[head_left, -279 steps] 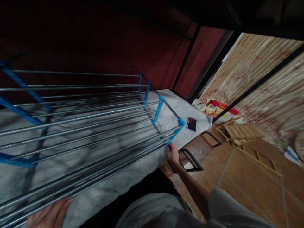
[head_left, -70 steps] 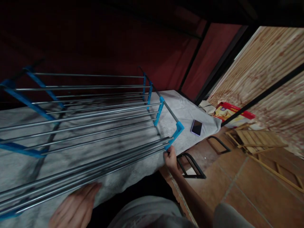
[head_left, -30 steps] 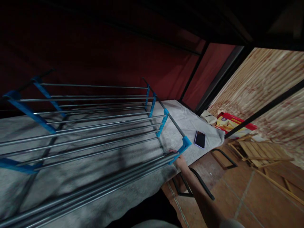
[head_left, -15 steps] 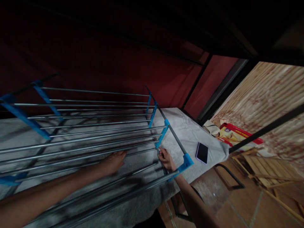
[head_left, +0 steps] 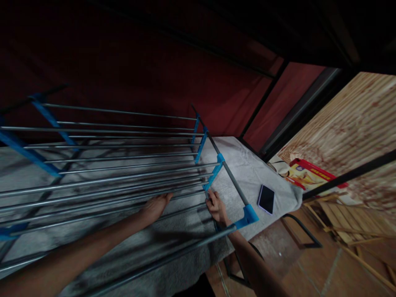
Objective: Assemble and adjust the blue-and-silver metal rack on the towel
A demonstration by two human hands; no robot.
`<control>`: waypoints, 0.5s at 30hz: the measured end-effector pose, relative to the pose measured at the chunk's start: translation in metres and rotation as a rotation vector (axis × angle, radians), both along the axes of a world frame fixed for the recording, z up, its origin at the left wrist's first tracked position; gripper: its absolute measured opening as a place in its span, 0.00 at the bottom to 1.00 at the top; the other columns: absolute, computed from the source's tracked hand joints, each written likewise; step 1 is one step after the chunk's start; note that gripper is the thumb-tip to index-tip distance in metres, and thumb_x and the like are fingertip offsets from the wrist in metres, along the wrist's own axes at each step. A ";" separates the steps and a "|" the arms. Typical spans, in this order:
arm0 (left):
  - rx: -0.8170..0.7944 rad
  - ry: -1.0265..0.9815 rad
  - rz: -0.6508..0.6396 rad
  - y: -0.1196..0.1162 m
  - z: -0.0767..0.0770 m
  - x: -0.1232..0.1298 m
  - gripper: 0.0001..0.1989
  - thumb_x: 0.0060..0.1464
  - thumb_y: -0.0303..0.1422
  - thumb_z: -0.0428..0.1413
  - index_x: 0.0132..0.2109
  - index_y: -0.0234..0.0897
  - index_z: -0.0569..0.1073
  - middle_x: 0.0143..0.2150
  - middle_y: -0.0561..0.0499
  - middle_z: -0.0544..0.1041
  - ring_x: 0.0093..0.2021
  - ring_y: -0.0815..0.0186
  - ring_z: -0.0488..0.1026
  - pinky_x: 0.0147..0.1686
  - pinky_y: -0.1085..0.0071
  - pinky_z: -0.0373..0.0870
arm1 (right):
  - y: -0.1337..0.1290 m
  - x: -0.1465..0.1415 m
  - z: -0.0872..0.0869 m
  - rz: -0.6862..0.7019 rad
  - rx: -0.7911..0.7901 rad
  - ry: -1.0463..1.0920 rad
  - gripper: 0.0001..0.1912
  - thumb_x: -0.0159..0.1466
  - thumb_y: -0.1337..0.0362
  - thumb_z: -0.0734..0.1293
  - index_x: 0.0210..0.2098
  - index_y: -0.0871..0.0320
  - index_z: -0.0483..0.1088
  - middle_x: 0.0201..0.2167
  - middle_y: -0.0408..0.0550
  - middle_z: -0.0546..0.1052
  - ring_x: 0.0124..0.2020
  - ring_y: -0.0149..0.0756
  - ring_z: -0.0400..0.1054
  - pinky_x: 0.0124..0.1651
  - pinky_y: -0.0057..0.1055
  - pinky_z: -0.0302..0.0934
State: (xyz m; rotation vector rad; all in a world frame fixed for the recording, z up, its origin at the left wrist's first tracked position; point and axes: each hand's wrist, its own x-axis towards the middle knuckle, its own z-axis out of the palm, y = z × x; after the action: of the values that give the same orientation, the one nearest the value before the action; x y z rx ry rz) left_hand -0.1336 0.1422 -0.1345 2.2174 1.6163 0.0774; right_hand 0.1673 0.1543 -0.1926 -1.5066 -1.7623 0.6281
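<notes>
Taking twelve o'clock as straight ahead of the person, the nearest thing I see is the front tube [head_left: 185, 248], which rises toward one o'clock and meets a blue corner joint [head_left: 249, 215]. The right forearm passes below this tube.

The right hand [head_left: 217, 206] is at twelve o'clock, its fingers bent narrowly, near the lower end of a blue bracket [head_left: 213, 175]; I cannot tell if they close around something. The left hand [head_left: 156, 206], at eleven o'clock, has its fingers near together, at the lower tubes; whether they grip one, I cannot tell.

Both hands are inside the area of the steel-tube rack [head_left: 123, 177], which stretches from ten to twelve o'clock upon a grey cloth [head_left: 247, 165]. Its tubes run sideways between blue brackets.

At one o'clock a smartphone [head_left: 266, 199] with purple edge lies on the cloth, well apart from the hands. Farther, at two o'clock, a folding wooden chair [head_left: 352, 220] is on the tiled floor [head_left: 312, 268]. Beyond are a red and yellow box [head_left: 312, 173], a patterned curtain [head_left: 343, 128] and, at twelve o'clock, a dark red wall [head_left: 173, 82].
</notes>
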 end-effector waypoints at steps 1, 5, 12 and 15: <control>-0.005 0.001 0.000 0.000 0.000 -0.001 0.20 0.58 0.26 0.41 0.53 0.38 0.70 0.50 0.43 0.77 0.49 0.59 0.75 0.48 0.64 0.68 | 0.000 0.000 0.002 0.001 0.000 0.015 0.24 0.60 0.65 0.63 0.56 0.54 0.67 0.42 0.47 0.69 0.32 0.34 0.61 0.37 0.33 0.56; -0.023 -0.009 -0.003 -0.001 0.004 -0.002 0.21 0.59 0.26 0.41 0.56 0.38 0.70 0.49 0.41 0.78 0.48 0.57 0.76 0.47 0.64 0.69 | 0.001 -0.002 0.012 0.058 -0.003 0.032 0.27 0.59 0.66 0.62 0.59 0.56 0.64 0.37 0.44 0.67 0.32 0.33 0.60 0.38 0.32 0.56; 0.026 -0.017 -0.066 -0.002 0.018 -0.001 0.31 0.55 0.17 0.41 0.64 0.35 0.63 0.52 0.43 0.77 0.48 0.61 0.75 0.46 0.70 0.67 | 0.006 -0.004 0.008 0.101 -0.001 -0.008 0.32 0.59 0.70 0.59 0.63 0.56 0.58 0.49 0.49 0.66 0.45 0.39 0.63 0.47 0.35 0.59; -0.019 0.018 -0.063 0.001 0.014 -0.003 0.29 0.58 0.20 0.42 0.65 0.37 0.62 0.52 0.43 0.77 0.48 0.59 0.76 0.46 0.68 0.68 | 0.008 -0.004 0.002 0.121 0.015 0.015 0.33 0.57 0.70 0.60 0.63 0.55 0.58 0.57 0.51 0.64 0.53 0.43 0.61 0.54 0.38 0.58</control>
State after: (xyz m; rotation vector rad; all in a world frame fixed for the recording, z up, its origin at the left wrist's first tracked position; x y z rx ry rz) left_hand -0.1367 0.1432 -0.1205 2.2592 1.5487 0.0249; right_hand 0.1632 0.1625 -0.1905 -1.3903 -1.8530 0.6831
